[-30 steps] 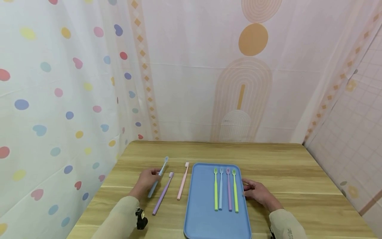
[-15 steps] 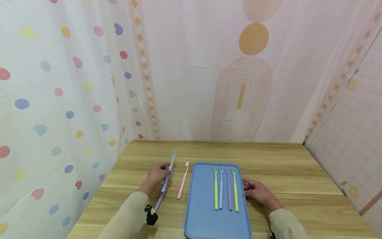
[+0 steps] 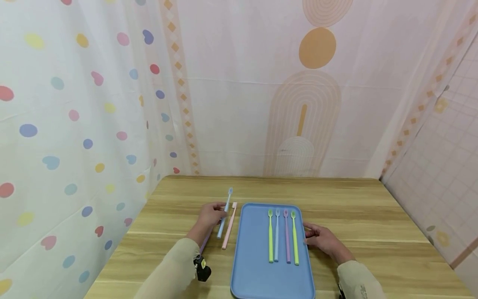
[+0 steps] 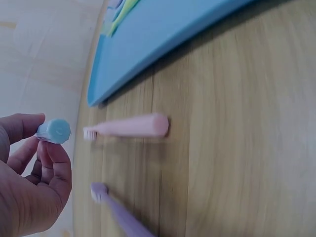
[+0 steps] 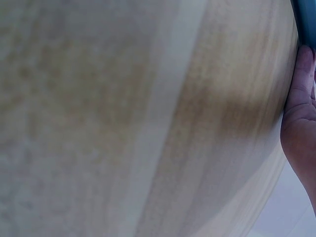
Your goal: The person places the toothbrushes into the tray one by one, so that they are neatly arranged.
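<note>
My left hand (image 3: 210,216) pinches a light blue toothbrush (image 3: 221,228) between thumb and fingers, just left of a pink toothbrush (image 3: 229,229). In the left wrist view the blue handle's end (image 4: 59,131) points at the camera, and the hand (image 4: 37,192) holds it above the table. A purple toothbrush (image 4: 123,217) lies on the table, partly hidden by the left arm in the head view. My right hand (image 3: 325,241) rests with its fingertips at the right rim of the blue tray (image 3: 254,274); in the right wrist view the hand (image 5: 300,118) touches the tray's edge (image 5: 306,22).
Inside the tray, side by side, lie a green toothbrush (image 3: 270,245), a light blue one (image 3: 276,245), a purple one (image 3: 287,245) and another green one (image 3: 295,245). Patterned curtains (image 3: 231,104) hang behind the wooden table (image 3: 358,207) and at its sides.
The left hand has carried the light blue toothbrush rightward, over the purple one and up to beside the pink one. The right hand and the tray have stayed in place.
</note>
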A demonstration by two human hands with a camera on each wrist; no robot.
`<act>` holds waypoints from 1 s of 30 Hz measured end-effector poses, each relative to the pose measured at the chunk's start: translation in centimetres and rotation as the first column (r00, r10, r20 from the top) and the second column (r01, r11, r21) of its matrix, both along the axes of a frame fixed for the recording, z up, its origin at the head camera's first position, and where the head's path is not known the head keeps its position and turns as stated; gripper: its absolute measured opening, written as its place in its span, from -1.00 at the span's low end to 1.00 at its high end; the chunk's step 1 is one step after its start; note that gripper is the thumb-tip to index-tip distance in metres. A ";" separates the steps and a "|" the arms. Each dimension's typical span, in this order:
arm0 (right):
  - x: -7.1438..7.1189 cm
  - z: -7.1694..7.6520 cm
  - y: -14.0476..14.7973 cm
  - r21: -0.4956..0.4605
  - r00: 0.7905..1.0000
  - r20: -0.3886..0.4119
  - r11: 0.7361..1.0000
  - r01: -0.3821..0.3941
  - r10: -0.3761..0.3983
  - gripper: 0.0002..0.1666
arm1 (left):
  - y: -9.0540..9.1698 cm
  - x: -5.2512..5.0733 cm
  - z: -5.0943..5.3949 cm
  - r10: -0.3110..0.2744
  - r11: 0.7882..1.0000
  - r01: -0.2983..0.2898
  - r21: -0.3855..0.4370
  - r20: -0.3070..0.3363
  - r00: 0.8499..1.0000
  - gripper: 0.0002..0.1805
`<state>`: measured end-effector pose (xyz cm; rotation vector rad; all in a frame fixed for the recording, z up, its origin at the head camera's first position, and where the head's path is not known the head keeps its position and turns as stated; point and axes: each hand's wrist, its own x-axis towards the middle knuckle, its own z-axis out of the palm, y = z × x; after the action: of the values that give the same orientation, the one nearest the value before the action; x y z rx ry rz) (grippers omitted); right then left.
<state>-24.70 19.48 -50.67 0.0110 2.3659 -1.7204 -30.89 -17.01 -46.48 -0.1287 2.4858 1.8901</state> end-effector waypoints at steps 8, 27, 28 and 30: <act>0.0 0.0 0.0 -0.021 1.000 0.012 1.000 -0.006 0.007 -0.26 | 1.9 0.1 -0.6 -0.022 1.000 0.022 0.022 -0.008 1.000 -0.58; 0.0 0.2 -0.3 -0.003 1.000 0.020 1.000 0.003 -0.002 -0.27 | 6.5 2.4 -1.9 -0.004 0.995 0.002 0.099 0.021 1.000 -0.62; 0.0 0.1 -0.3 -0.003 1.000 0.018 1.000 0.002 -0.002 -0.27 | 6.7 2.5 -2.0 -0.004 0.995 0.002 0.097 0.024 1.000 -0.62; 0.0 0.1 -0.2 -0.002 1.000 0.016 1.000 0.002 -0.002 -0.27 | 7.3 2.7 -2.1 -0.006 0.996 0.003 0.090 0.029 1.000 -0.62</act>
<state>-24.71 19.26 -50.56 0.0264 2.3536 -1.7169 -28.17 -9.69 -48.56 -0.1474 2.3755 1.9799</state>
